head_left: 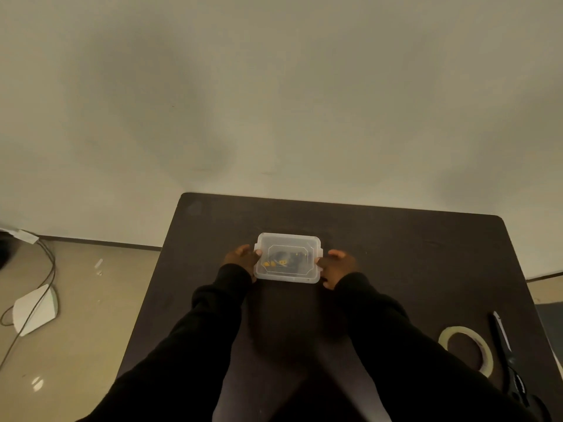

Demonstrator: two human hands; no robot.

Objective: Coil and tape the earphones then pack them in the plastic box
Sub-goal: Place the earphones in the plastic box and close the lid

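Observation:
A clear plastic box (pixel 288 240) with its lid on sits in the middle of the dark table (pixel 396 239). Through the lid I see dark coiled earphones (pixel 289 257) with yellow bits inside. My left hand (pixel 240 257) presses against the box's left side, thumb on the lid's edge tab. My right hand (pixel 336 266) holds the box's right side, fingers curled at the lid's edge. Both arms wear black sleeves.
A roll of clear tape (pixel 466 348) lies at the table's right front, with black-handled scissors (pixel 507 357) just right of it near the edge. On the floor at the left lie a white face mask (pixel 35 309) and a dark cable (pixel 45 269). A wall stands behind the table.

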